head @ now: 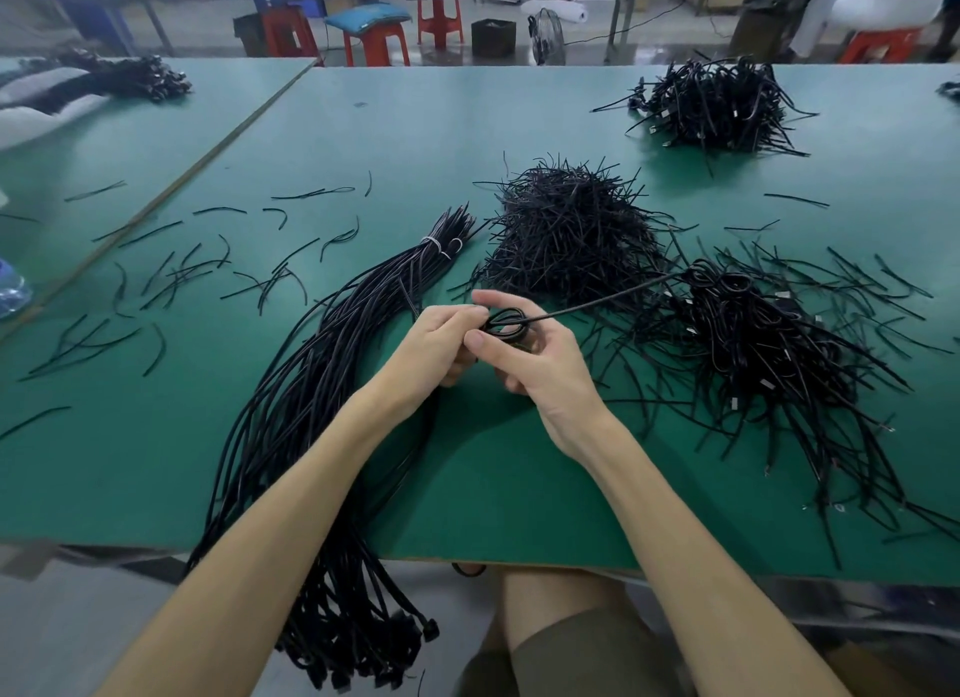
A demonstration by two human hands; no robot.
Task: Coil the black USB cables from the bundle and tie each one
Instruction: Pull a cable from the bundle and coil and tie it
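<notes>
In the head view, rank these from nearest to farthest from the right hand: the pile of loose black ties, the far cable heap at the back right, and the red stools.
From the right hand:
1. Pile of loose black ties, just beyond the hands.
2. Far cable heap, back right of the table.
3. Red stools, on the floor past the table.

Both hands meet over green counter (519, 488). Left hand (441, 343) and right hand (540, 363) pinch a small coiled cable (506, 324); its free end runs out rightward. Long bundle (322, 363), banded near top, lies left and hangs over the near edge. Pile of ties (571, 228) behind. Coiled cables heap (769, 343) on right.
</notes>
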